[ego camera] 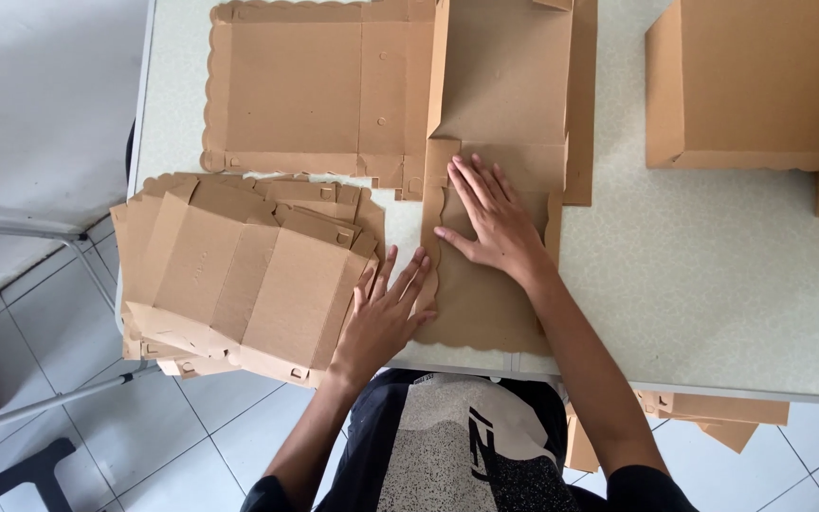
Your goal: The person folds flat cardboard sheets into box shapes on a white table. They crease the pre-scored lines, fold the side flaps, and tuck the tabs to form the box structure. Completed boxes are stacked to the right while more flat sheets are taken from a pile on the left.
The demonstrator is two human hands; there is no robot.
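Pressing flat, both open hands, right hand [493,220], left hand [386,313], on scallop-edged brown cardboard blank [504,104].

Flat blank stack [239,275] left; folded box [746,85] right, on table [694,284].

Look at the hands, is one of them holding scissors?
No, the left hand and the right hand both lie flat and open on the brown cardboard sheet, with no tool in either.
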